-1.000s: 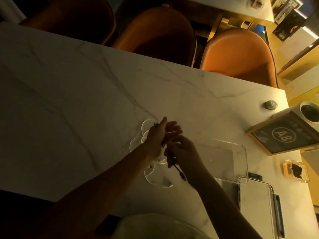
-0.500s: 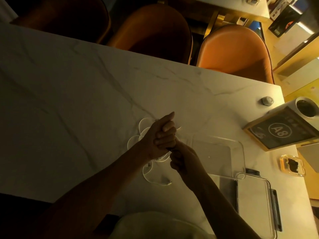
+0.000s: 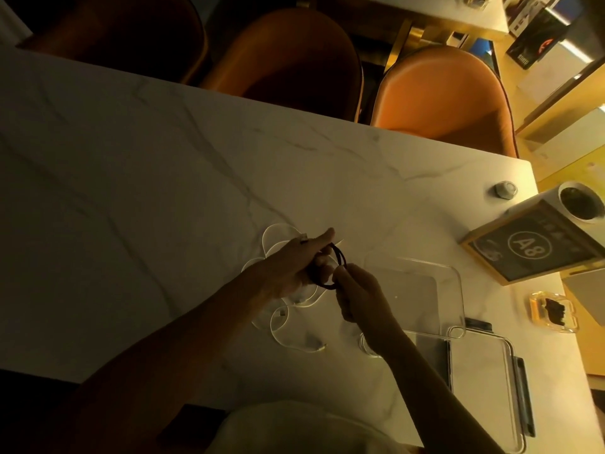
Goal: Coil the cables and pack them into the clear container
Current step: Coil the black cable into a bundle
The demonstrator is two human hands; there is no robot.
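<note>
A black cable [image 3: 340,258] is wound into a small loop around the fingers of my left hand [image 3: 296,265], which holds it above the marble table [image 3: 147,208]. My right hand [image 3: 358,294] pinches the loop at its lower right side. Under both hands a white cable [image 3: 278,322] lies in loose loops on the table, one plug end near the front. The clear container [image 3: 455,283] sits just right of my hands, with nothing visible inside. Its clear lid [image 3: 484,381] lies in front of it, toward the table's near right corner.
A framed sign marked A8 [image 3: 530,247] and a white cup [image 3: 579,201] stand at the right edge. A small amber tray [image 3: 553,311] and a small grey hexagonal thing [image 3: 505,190] are also there. Three orange chairs [image 3: 442,99] line the far side.
The black cable hung loose from my hands a second ago; it is now a wound loop around my left fingers. My right hand has come up to pinch the loop.
</note>
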